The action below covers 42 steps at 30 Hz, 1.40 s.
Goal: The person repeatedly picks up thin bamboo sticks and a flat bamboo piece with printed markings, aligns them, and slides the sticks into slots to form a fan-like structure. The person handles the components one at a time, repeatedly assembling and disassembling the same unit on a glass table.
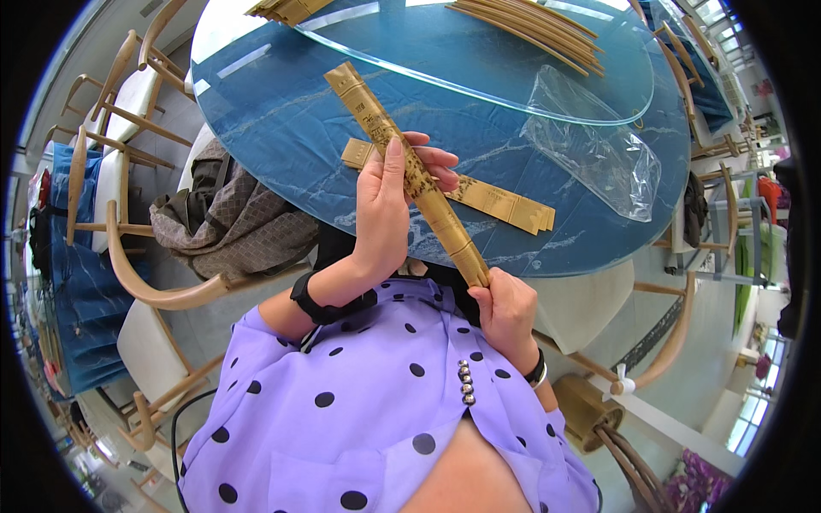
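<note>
We look down on a round blue tabletop [282, 128] ringed by wooden chairs. Above its near edge we hold one closed bamboo fan [410, 175] slanted away from us. Our left hand [385, 214] wraps its middle, thumb lying straight along it and fingers curled behind; our right hand [506, 309] is clenched round its lower end. Beyond the fan lie one flat folded fan [500, 201] and one clear plastic bag [599, 145].
</note>
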{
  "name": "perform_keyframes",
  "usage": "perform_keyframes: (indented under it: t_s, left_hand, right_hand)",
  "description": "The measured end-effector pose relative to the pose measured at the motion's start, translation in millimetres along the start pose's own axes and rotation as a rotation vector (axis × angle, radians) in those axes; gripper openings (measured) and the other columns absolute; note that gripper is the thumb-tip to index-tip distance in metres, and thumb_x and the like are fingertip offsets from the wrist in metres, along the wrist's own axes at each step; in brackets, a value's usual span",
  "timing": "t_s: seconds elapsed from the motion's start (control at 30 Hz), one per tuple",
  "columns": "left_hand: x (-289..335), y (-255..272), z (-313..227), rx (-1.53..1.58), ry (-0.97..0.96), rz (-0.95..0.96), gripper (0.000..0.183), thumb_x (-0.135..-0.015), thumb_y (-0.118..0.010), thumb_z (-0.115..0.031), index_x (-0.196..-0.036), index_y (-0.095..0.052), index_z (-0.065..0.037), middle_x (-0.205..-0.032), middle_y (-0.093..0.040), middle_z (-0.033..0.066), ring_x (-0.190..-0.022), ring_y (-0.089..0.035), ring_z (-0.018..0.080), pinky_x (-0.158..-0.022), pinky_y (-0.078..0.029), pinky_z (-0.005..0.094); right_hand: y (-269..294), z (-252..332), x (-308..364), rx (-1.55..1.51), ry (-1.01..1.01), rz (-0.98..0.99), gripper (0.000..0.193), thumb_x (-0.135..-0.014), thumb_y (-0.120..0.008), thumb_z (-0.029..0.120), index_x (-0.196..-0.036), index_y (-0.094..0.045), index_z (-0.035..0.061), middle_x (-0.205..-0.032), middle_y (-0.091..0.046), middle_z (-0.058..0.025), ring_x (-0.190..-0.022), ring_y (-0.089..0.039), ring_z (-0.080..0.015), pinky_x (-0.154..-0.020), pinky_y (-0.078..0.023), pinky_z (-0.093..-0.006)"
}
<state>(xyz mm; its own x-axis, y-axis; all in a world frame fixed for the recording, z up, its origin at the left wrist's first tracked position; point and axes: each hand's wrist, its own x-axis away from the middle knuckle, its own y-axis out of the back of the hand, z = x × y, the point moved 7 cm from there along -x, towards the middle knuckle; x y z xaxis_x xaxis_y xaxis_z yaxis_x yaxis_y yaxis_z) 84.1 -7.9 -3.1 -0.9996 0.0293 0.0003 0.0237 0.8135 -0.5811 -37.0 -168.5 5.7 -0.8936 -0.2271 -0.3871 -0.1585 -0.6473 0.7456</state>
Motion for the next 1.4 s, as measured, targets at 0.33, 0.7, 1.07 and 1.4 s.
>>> perform_keyframes:
  t_s: [0.33,0.7,1.07,1.4]
  left_hand:
    - [-0.2,-1.8,25.8,0.108,0.211,-0.001,0.03,-0.111,-0.039,-0.021,-0.124,-0.052,0.003,-0.089,-0.061,0.0056,-0.067,-0.05,0.0086,-0.061,-0.05,0.0258]
    - [2.1,-10.2,27.6,0.106,0.244,0.084,0.028,-0.11,-0.041,-0.021,-0.122,-0.055,0.001,-0.086,-0.06,0.0039,-0.067,-0.047,0.0057,-0.055,-0.044,0.0235]
    - [8.9,-20.3,27.4,0.038,0.259,0.083,0.033,-0.11,-0.043,-0.022,-0.128,-0.055,0.003,-0.088,-0.058,0.0007,-0.068,-0.044,0.0032,-0.056,-0.043,0.0199]
    - [7.9,-15.8,35.5,0.075,0.317,0.048,0.032,-0.11,-0.044,-0.021,-0.129,-0.055,0.003,-0.089,-0.059,0.0007,-0.071,-0.046,0.0039,-0.057,-0.046,0.0215]
  right_hand:
    - [13.2,14.7,-16.8,-0.103,0.002,0.084,0.033,-0.079,-0.082,0.03,-0.091,-0.064,0.0053,-0.073,-0.061,-0.0053,-0.059,-0.059,-0.0216,-0.052,-0.047,-0.033]
    - [16.4,45.1,-5.5,0.105,0.327,-0.094,0.029,-0.076,-0.084,0.019,-0.096,-0.069,0.0064,-0.08,-0.062,-0.0028,-0.063,-0.06,-0.0165,-0.054,-0.046,-0.0276]
    - [11.4,50.6,-5.7,0.229,0.336,-0.113,0.02,-0.073,-0.078,0.013,-0.09,-0.07,0.0059,-0.085,-0.064,-0.0035,-0.068,-0.061,-0.0163,-0.061,-0.046,-0.0297]
    - [15.4,50.3,-11.3,0.183,0.404,-0.063,0.016,-0.076,-0.078,0.01,-0.089,-0.069,0.0059,-0.085,-0.063,-0.003,-0.067,-0.061,-0.0151,-0.061,-0.046,-0.0273]
